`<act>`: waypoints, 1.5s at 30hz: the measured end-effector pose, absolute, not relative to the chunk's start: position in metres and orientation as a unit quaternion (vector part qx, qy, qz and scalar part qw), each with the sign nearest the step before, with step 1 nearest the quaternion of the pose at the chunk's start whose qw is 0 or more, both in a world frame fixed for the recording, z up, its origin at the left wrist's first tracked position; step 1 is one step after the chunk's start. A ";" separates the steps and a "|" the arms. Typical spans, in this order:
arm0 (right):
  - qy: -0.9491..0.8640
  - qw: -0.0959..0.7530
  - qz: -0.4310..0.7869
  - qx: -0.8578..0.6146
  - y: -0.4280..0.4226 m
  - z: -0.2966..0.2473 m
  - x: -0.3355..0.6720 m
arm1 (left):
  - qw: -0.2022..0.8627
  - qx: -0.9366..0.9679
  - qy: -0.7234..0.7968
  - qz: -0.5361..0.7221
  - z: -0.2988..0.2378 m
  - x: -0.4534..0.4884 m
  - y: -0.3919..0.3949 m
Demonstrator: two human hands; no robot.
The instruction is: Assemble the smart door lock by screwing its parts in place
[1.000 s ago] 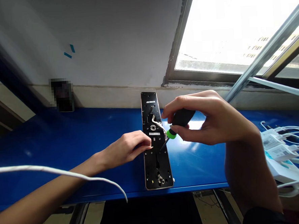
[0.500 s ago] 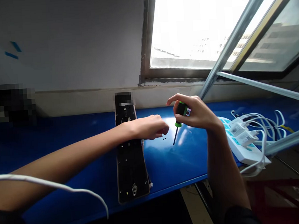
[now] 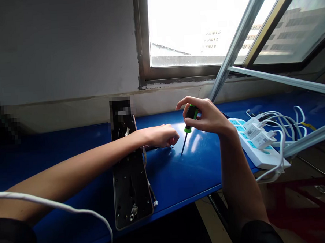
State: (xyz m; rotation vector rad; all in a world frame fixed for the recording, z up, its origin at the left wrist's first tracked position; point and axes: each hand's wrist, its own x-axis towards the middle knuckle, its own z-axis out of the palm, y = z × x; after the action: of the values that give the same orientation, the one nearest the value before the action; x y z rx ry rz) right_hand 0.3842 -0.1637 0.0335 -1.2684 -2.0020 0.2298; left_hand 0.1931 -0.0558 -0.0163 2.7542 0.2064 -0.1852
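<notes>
My right hand grips a screwdriver with a black and green handle, its tip pointing down at the blue tabletop. My left hand reaches across the long black lock panel and its fingers are curled in a pinch on the table just left of the screwdriver tip. What the fingers hold is too small to make out. The panel lies lengthwise, with a short white wire at its right edge.
A white power strip with several plugged adapters and white cables lies at the right. A white cable crosses my left arm. A wall and an open window frame stand behind the bench. The table's front edge is close.
The view swung right. My left hand left the lock panel and reached right onto the table, curling its fingers. My right hand lifted the screwdriver off the panel and moved it right.
</notes>
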 end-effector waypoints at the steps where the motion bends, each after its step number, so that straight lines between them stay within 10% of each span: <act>1: -0.781 0.371 0.089 -0.494 -0.164 0.033 0.385 | 0.186 0.977 0.074 -0.069 -0.017 0.193 -0.055; 14: -0.780 0.425 0.138 -0.439 -0.167 0.034 0.380 | 0.137 0.981 0.131 -0.046 0.006 0.171 -0.067; 25: -0.736 0.567 0.143 -0.341 -0.172 0.037 0.326 | 0.060 0.939 0.118 0.317 -0.016 0.044 -0.110; 45: -0.835 0.465 0.038 -0.291 -0.155 0.070 0.258 | 0.250 0.865 0.319 0.294 -0.061 0.012 -0.155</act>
State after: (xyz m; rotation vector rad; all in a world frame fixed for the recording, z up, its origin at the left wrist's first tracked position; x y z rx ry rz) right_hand 0.2577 -0.1547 0.0701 -0.7143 -2.0512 0.0945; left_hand 0.0120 -0.1553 -0.0609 2.3568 0.8698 0.8014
